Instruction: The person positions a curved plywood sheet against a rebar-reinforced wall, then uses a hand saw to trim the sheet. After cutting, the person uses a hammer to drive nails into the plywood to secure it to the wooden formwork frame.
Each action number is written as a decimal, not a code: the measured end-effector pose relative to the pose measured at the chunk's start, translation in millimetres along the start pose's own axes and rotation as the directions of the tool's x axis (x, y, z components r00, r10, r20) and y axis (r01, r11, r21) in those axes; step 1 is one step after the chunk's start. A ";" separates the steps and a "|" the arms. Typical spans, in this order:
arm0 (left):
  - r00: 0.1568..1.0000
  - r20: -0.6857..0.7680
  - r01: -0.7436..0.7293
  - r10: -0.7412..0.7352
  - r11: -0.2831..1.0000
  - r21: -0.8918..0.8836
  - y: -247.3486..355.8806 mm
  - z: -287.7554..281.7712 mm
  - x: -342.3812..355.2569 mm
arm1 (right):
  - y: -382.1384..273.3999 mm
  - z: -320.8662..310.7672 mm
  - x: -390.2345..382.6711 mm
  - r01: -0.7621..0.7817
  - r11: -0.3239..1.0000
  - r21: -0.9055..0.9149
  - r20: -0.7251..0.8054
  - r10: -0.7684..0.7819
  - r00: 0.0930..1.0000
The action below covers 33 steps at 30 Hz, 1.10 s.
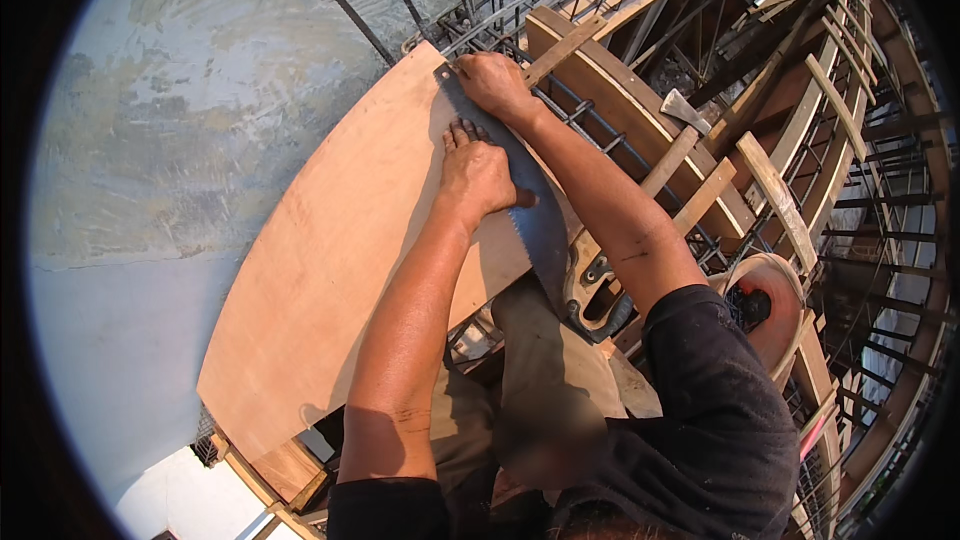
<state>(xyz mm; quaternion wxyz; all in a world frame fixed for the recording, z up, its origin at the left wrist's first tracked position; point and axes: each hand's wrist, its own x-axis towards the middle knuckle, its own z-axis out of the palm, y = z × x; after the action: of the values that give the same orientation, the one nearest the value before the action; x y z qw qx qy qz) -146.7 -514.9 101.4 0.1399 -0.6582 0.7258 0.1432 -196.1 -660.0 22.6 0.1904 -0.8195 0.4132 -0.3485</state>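
On the far left stands a wall with a patchy grey-blue face, and at its lower end is a bright white surface. Next comes a big sheet of plywood with a curved left edge, lying slantwise between the wall and the person, its narrow end pointing up to a few dark metal rods. The left hand lies palm down near the right edge of the sheet, fingers stretched out and slightly apart, with the thumb reaching over the blade of a handsaw. The right hand is curled at the upper end of the sheet, beside the far end of the blade; its fingertips are hidden, so I cannot tell what it is closed on, if anything. The saw lies along the right side of the plywood, its handle down beside the person's tan trousers, neither hand on that handle. Further right, a hatchet rests on wooden boards, near a round reddish thing beyond the person's black sleeve. Dark bars and timber fill the right edge.
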 end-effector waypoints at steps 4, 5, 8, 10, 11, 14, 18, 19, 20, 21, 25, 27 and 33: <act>0.998 -0.070 -0.003 0.002 1.000 -0.011 -1.4 8.6 1.6 | 0.7 -3.7 4.3 0.038 0.996 -0.082 0.044 -0.035 0.998; 0.998 -0.061 -0.006 0.006 1.000 -0.005 -1.4 8.0 2.7 | 2.2 -5.4 10.0 0.050 0.993 -0.109 0.076 -0.042 0.996; 0.997 -0.075 -0.024 0.023 1.000 -0.020 -4.4 7.5 -0.5 | -3.2 -12.5 19.1 0.078 0.990 -0.121 0.144 -0.061 0.988; 0.995 -0.094 -0.030 0.028 0.999 -0.018 -5.9 8.6 -0.7 | 1.0 -15.9 31.3 0.123 0.985 -0.121 0.183 -0.100 0.978; 0.995 -0.097 -0.025 0.024 1.000 -0.009 -7.0 10.7 -0.1 | 2.4 -17.3 36.3 0.134 0.981 -0.142 0.232 -0.099 0.968; 0.997 -0.069 -0.020 0.023 0.999 0.038 -0.7 4.3 0.0 | 7.8 -23.1 42.1 0.192 0.962 -0.194 0.315 -0.125 0.941; 0.995 -0.093 -0.032 0.037 0.998 0.049 -6.1 11.8 1.2 | 0.2 -35.3 30.7 0.223 0.956 -0.192 0.388 -0.134 0.912; 0.992 -0.117 -0.050 0.056 0.997 0.056 -7.6 15.1 1.9 | -0.8 -40.3 25.6 0.204 0.959 -0.195 0.409 -0.110 0.906; 0.991 -0.122 -0.055 0.061 0.997 0.050 -9.0 17.9 3.6 | -1.0 -45.9 20.0 0.228 0.954 -0.193 0.426 -0.127 0.896; 0.990 -0.127 -0.063 0.067 0.997 0.041 -8.7 16.9 3.2 | -1.6 -52.7 12.6 0.250 0.949 -0.194 0.444 -0.142 0.884; 0.989 -0.127 -0.068 0.072 0.997 0.034 -6.9 16.1 8.3 | -2.0 -79.0 -23.2 0.297 0.929 -0.219 0.557 -0.130 0.820; 0.966 -0.255 -0.020 0.047 0.994 0.105 -5.0 21.1 0.1 | -6.8 -93.9 -52.4 0.294 0.931 -0.217 0.557 -0.130 0.821; 0.995 -0.098 -0.023 0.028 0.998 0.060 3.2 3.2 1.3 | -24.2 -162.8 -148.3 0.200 0.945 -0.258 0.659 0.021 0.752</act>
<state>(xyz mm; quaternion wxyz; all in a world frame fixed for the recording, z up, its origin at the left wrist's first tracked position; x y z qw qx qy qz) -150.0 -514.5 98.1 0.1213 -0.6507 0.7441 0.0908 -363.2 -529.7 87.2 0.1730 -0.9278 0.3299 0.0207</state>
